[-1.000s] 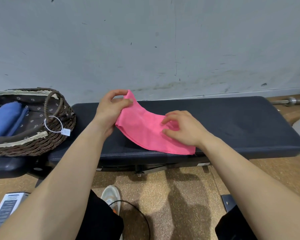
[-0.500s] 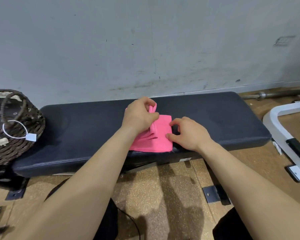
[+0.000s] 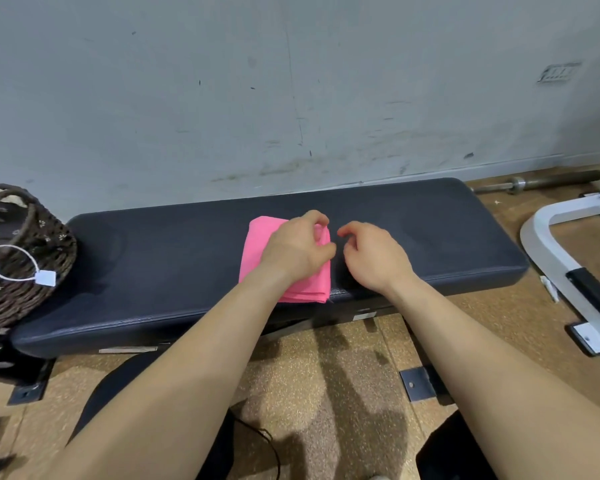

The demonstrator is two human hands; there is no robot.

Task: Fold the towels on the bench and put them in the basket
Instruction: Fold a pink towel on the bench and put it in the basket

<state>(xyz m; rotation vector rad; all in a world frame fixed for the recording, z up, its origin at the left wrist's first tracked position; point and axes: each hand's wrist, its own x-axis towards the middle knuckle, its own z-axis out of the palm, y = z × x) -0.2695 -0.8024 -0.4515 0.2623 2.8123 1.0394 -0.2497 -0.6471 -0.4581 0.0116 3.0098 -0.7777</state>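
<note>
Basket (image 3: pixel 32 271), one, wicker, at the bench's left end; one white tag (image 3: pixel 45 278) on a loop, nothing legible. Bench (image 3: pixel 153 271), one, dark, padded. Towel (image 3: pixel 257 244), one, pink, folded, lying mid-bench, long axis running wall to near edge. Left hand (image 3: pixel 298 247) lies on it, fingers pinching its right edge. Right hand (image 3: pixel 374 258) just beside, loosely curled, holding nothing.

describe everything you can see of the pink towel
The pink towel, soft-looking cloth, lies folded into a layered rectangle on the dark padded bench, near its front edge, stacked layers showing at the near end. The left hand rests on it, fingers pinching its far right corner; the right hand is apart.
</note>
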